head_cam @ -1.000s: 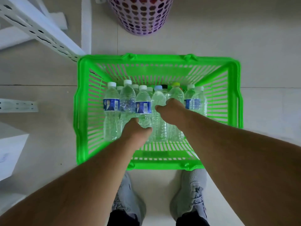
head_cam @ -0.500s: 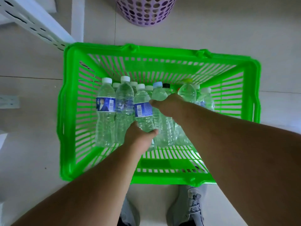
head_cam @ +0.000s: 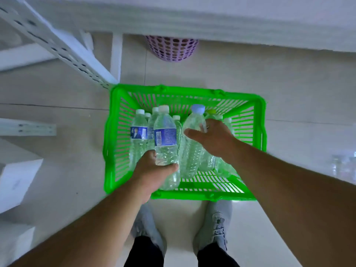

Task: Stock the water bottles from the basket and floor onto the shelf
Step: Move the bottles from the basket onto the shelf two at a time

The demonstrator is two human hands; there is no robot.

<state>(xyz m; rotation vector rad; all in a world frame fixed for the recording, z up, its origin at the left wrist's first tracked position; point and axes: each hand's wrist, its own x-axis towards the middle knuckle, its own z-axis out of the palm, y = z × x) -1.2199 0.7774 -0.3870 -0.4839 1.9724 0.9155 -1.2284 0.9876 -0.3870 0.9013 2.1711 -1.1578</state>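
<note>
Both bottles have risen above the others in the green basket (head_cam: 107, 151), the left hand (head_cam: 152, 174) gripping the blue-labelled bottle (head_cam: 165, 137), the right hand (head_cam: 213, 139) the blue-capped bottle (head_cam: 192, 135); next, I judge, carry them to the shelf (head_cam: 192, 18).

Left hand (head_cam: 152, 170): now lifts a white-capped bottle (head_cam: 165, 135) above the others.
Right hand (head_cam: 213, 137): now raises the blue-capped bottle (head_cam: 193, 132).

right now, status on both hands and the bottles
Left hand grips white-capped bottle, right hand grips blue-capped bottle. Both partly above green basket. More bottles inside. Nothing in the way.
</note>
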